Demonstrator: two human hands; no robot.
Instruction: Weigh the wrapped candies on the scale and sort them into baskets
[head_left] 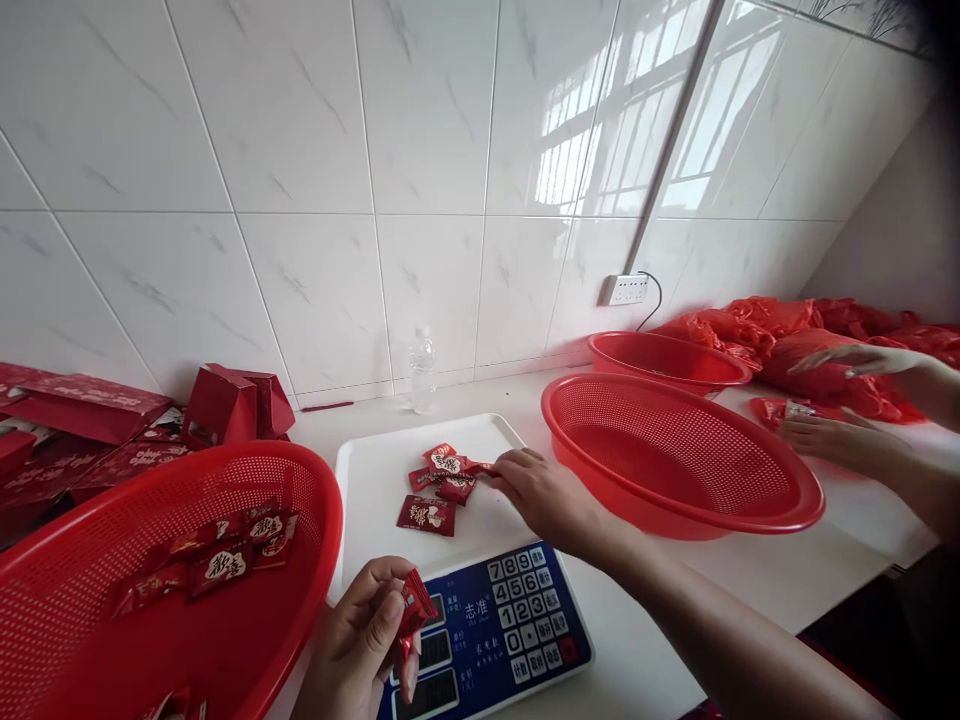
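My left hand (360, 640) is closed around small red candy packets (417, 604), just in front of the blue keypad panel of a digital scale (480, 640). Over the scale's white tray (360, 470), my right hand (536, 495) pinches the end of a red candy packet (478, 467) at the edge of a small pile. Several more red packets (427, 515) with white lettering lie on that tray. Left of my left hand is a red perforated basket (319, 500) with several similar packets (223, 567) inside.
Another red basket (675, 500) stands right of the scale, with a red basin (667, 350) behind it. Another person's hands (840, 440) work at the far right by red plastic bags (810, 350). A clear bottle (422, 370) stands by the wall; red boxes (97, 410) lie left.
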